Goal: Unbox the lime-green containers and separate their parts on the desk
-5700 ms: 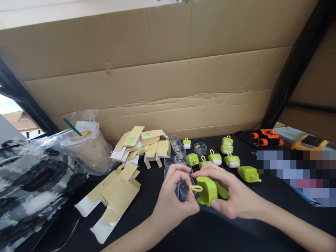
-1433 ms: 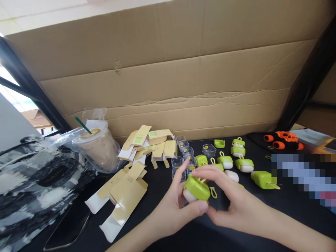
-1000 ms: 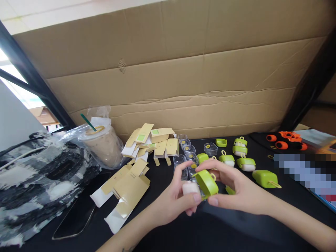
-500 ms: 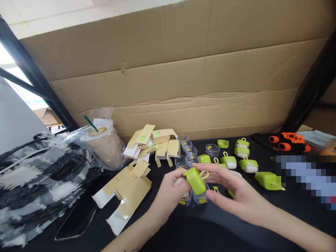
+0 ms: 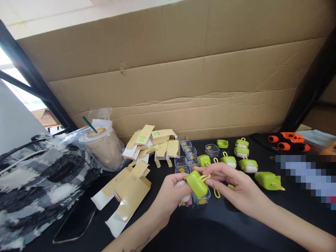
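Observation:
My left hand (image 5: 174,190) is closed around a small green case (image 5: 196,184) and a white rounded piece (image 5: 185,189) beside it, partly hidden by my fingers. A pale yellow loop (image 5: 205,177) sticks out of the green case. With thumb and fingertips, my right hand (image 5: 231,180) pinches that loop. Just under the hands are clear plastic boxes (image 5: 201,196) with yellow stickers. Another yellow loop (image 5: 216,193) lies on the table below my right fingers.
Opened cardboard boxes (image 5: 131,190) lie left of the hands. Behind them stands a bagged drink cup (image 5: 102,147). Several green-and-white cases (image 5: 248,165) sit to the right, with a green case (image 5: 267,180) and an orange-wheeled toy (image 5: 292,138) farther right. A phone (image 5: 76,217) lies at left.
My right fingers have closed onto the yellow loop; they were apart around the green case before. My left hand keeps its hold, with the case slightly lower.

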`<state>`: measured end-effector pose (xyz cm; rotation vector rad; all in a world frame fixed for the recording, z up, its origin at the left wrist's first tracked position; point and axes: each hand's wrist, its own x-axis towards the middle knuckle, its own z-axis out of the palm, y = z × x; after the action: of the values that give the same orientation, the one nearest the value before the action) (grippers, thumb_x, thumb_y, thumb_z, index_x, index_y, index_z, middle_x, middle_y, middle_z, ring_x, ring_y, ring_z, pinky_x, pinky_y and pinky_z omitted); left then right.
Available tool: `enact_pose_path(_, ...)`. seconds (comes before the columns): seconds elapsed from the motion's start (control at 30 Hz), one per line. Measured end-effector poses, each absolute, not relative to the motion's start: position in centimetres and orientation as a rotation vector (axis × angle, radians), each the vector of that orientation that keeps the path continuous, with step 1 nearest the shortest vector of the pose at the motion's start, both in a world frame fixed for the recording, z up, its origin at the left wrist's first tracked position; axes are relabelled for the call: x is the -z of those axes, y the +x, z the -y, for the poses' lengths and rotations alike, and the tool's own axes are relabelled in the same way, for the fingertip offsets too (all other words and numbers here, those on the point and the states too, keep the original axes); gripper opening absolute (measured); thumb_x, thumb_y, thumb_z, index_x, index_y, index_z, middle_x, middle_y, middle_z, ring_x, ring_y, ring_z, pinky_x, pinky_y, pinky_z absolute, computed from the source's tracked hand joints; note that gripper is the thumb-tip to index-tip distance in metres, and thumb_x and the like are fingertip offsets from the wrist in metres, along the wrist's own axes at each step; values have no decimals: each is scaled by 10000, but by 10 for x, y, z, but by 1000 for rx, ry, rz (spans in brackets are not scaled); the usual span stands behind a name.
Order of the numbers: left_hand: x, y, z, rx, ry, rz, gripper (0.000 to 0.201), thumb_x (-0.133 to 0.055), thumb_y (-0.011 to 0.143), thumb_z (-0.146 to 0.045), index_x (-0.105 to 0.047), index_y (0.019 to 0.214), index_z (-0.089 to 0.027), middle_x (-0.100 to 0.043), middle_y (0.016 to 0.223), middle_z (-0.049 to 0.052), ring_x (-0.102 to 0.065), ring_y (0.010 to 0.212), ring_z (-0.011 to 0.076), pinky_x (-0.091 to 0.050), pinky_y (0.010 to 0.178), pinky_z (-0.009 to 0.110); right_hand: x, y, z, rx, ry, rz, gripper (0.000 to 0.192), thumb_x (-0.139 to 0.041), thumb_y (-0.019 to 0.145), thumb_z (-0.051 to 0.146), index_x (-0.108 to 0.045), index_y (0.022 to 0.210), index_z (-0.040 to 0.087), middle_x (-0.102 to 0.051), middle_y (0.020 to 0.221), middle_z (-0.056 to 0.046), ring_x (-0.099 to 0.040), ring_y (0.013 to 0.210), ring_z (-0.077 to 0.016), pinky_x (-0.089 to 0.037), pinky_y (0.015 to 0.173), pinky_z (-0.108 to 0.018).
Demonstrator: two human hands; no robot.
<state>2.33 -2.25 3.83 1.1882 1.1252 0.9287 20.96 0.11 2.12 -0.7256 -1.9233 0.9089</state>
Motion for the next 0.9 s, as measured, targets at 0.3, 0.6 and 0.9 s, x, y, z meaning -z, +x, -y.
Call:
enact_pose_path(0.3, -30, 24, 19, -961, 1236, -1168, 125, -648, 587, -229, -624, 652, -124, -508, 530, -43, -424, 476, 62, -348, 479, 184, -24, 220, 0, -583, -759, 2233, 95, -456, 941, 225, -541, 922, 262, -691, 1106, -17, -619, 1087, -169, -511, 868, -280)
enact_pose_path(0.6, -37, 29, 25, -948, 1203, -1094, 167, -671, 556, -230, -551, 625, -137, -463, 521, -65, -387, 494, 57, -334, 476, 180, -32, 216, 5, -1136, -788, 2005, 230, -636, 827, 287, -540, 1033, 255, -596, 1149, -45, -655, 918, -160, -542, 829, -302)
enact_pose_path(0.9, -55, 55, 4, -1005, 1348, -1136, 108, -625, 541, -177, -581, 630, -135, -501, 584, -41, -393, 541, 60, -325, 518, 189, -36, 222, -2, -1011, -737, 1906, 627, -619, 833, 304, -264, 1347, 350, -588, 1021, -31, -625, 963, -198, -533, 831, -351)
